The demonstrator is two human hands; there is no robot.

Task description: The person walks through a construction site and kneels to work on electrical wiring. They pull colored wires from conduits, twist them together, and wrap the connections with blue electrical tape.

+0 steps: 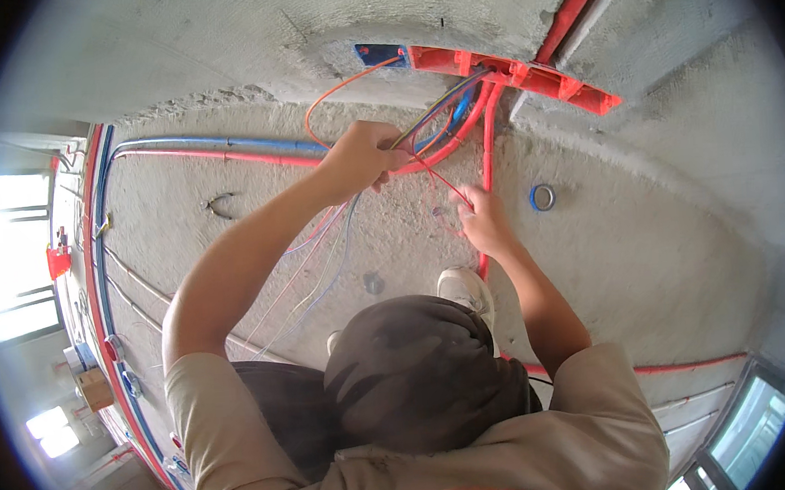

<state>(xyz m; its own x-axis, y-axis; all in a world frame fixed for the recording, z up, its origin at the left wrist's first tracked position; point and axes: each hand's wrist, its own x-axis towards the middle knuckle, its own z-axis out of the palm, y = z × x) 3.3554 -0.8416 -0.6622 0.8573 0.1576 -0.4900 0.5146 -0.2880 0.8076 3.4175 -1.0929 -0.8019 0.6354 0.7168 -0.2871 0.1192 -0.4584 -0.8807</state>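
Observation:
My left hand [360, 160] is closed round a bundle of coloured wires [442, 105] that comes out of a row of red electrical boxes [512, 76] in the wall. Below that hand the loose wire ends [338, 230] hang down toward the floor. A thin red wire [438, 173] runs from the bundle to my right hand [483, 219], whose fingers are pinched on it. An orange wire [306, 115] loops from the blue box [381, 55] at the left end of the row down behind my left hand.
Red conduit pipes [487, 136] and a blue pipe [224, 141] run along the concrete floor. A roll of blue tape [542, 197] lies to the right, and pliers [220, 205] lie to the left. A cardboard box [94, 390] stands at the far left. My shoe [465, 290] is below my hands.

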